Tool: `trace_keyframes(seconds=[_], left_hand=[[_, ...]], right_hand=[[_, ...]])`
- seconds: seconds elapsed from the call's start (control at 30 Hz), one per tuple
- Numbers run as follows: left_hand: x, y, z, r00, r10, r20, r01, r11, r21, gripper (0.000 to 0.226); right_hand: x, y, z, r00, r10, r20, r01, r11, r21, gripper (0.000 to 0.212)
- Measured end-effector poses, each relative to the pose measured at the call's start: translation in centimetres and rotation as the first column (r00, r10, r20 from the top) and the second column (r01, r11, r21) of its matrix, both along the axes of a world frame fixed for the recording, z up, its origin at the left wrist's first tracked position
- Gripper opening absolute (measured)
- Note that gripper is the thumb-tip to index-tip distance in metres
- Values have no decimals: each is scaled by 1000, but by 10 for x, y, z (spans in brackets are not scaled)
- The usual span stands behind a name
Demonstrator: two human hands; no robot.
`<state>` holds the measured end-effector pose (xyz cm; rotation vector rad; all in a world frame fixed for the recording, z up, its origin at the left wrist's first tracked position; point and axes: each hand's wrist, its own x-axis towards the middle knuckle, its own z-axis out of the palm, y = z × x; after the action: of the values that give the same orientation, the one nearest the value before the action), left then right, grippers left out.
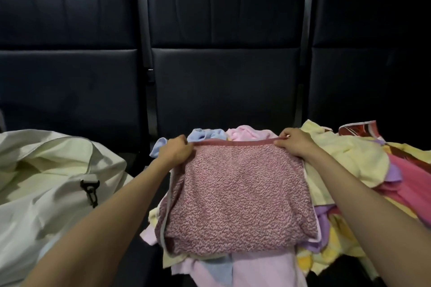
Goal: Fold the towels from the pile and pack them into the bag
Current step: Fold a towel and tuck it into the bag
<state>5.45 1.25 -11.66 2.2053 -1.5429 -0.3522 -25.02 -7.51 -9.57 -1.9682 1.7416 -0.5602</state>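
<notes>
Setting: row of dark padded seats (224, 77) against a pale wall, with the work lying on the seat cushions.
Towel being folded: mauve towel (238, 193), speckled, spread on top of the pile (345, 158), its far hem pulled taut between both hands.
Grip, left: left hand (176, 150) has its fingers curled, pinching the far left corner of the hem.
Grip, right: right hand (295, 142) pinches the far right corner between thumb and fingers.
Bag: cream bag (46, 170) slumped on the left seat, black clip (89, 190) on its near side. I cannot tell whether its mouth is open.
Risk: the bed beneath is lumpy, so a fold could land crooked. Loose cloth below might cling and lift with the hem, and the near edge of the heap could slide off the seat.
Around: yellow towel (345, 154) on the right, blue towel (205, 135) and pink towel (247, 134) bunched just beyond the hem.
In the way: those far bunches crowd the hem, and the sagging bag may need holding open.
</notes>
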Motion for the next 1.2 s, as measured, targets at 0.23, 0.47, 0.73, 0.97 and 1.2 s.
trace_keyframes(seconds=[0.23,0.47,0.73,0.97,1.2], left_hand=[[17,-8,-24,954,-72,-290,106,989,104,27],[28,-6,-23,940,-29,-341,-22,989,-145,26],[32,54,52,907,-158,-390,-51,879,-474,11],[14,121,137,768,-333,-547,-160,728,-667,4],[-6,169,213,702,-447,-554,-220,603,-766,8]], right_hand=[[-7,9,5,819,-29,574,25,1000,15,14],[-12,14,14,900,54,433,26,984,-177,20],[-39,46,65,944,157,291,-113,981,-160,20],[-64,116,152,839,252,482,-137,955,-262,16],[-74,183,225,770,356,530,1,830,-558,7]])
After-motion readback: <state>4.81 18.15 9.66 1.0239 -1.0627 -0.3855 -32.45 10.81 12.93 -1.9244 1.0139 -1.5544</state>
